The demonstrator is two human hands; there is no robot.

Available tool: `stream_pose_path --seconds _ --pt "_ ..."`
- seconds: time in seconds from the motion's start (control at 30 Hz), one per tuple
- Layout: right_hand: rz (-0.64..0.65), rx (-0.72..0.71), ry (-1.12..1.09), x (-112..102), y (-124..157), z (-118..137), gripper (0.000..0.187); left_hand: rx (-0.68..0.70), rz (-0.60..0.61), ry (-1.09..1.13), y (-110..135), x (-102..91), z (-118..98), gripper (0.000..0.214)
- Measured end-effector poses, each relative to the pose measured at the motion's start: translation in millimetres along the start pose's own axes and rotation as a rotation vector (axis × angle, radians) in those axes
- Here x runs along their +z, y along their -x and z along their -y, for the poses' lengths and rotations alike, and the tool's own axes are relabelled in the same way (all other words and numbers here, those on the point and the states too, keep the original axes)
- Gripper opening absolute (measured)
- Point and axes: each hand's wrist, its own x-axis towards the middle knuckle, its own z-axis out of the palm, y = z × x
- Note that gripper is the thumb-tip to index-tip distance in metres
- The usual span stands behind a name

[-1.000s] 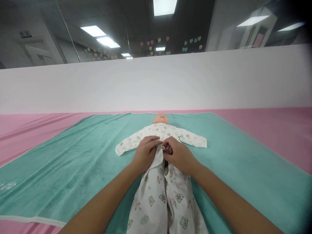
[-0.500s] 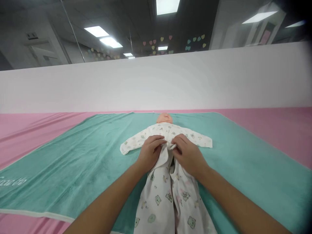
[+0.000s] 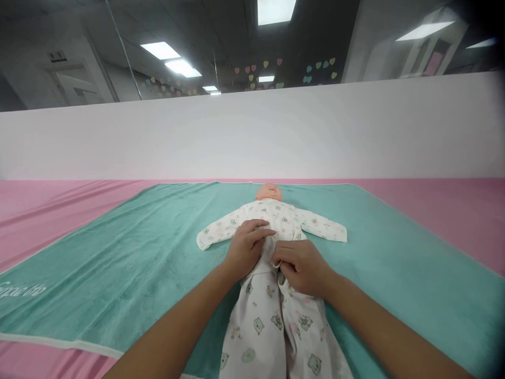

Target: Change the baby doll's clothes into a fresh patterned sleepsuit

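A baby doll (image 3: 269,192) lies on its back, head at the far end. It wears a white baby romper (image 3: 260,321) printed with small animals, its sleeves spread out sideways and its legs towards me. My left hand (image 3: 246,248) is closed on the cloth at the waist, fingers bent over the belly and thumb partly hidden. My right hand (image 3: 303,266) pinches a cloth edge at the crotch, just above where the legs part. A small white loop of that edge shows at my right fingertips.
Under the doll spreads a teal blanket (image 3: 138,263) with a white border and white lettering at left. Pink cloth (image 3: 465,216) surrounds it. A low white wall (image 3: 236,137) stands behind, with dark glass (image 3: 177,31) above it reflecting ceiling lights.
My right hand has moved down towards me from the waist, drawing the cloth edge along. My left hand stays near the waist, its fingers reaching slightly further right. The view has shifted a little.
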Motion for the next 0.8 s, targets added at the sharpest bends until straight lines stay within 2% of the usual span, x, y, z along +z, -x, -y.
stream_pose_path --seconds 0.07,0.23,0.3,0.37,0.43,0.5,0.57,0.63,0.7,0.8 --pt "-0.009 0.038 -0.087 -4.0 0.3 1.5 0.021 -0.005 -0.002 0.017 -0.1 -0.4 -1.2 0.032" --pt "-0.148 0.233 -0.305 -7.5 0.8 5.0 0.015 -0.046 -0.075 0.035 -0.6 -2.9 -2.2 0.024" --pt "-0.200 0.316 -0.447 -6.4 0.6 3.4 0.016 -0.160 -0.115 0.017 -1.2 -5.7 2.8 0.021" --pt "-0.295 0.418 -0.552 -6.2 0.4 -3.0 0.019 -0.328 -0.100 0.008 -2.4 -9.7 11.9 0.018" --pt "-0.390 0.517 -0.537 -7.8 1.1 -15.5 0.024 -0.477 -0.007 -0.056 -3.6 -14.4 23.6 0.020" --pt "-0.416 0.588 -0.397 -10.7 3.7 -32.7 0.032 -0.539 0.144 -0.198 -4.6 -18.9 34.7 0.029" --pt "-0.335 0.634 -0.240 -13.4 7.8 -51.3 0.042 -0.535 0.277 -0.324 -4.8 -23.0 42.0 0.034" --pt "-0.185 0.669 -0.200 -14.4 12.0 -67.2 0.048 -0.506 0.389 -0.356 -4.6 -27.6 43.4 0.032" --pt "-0.052 0.689 -0.271 -13.9 15.2 -77.7 0.050 -0.476 0.505 -0.337 -4.7 -34.0 38.9 0.029" --pt "-0.002 0.672 -0.379 -14.7 18.8 -81.9 0.048 -0.459 0.768 -0.245 -6.2 -47.6 25.3 0.023"
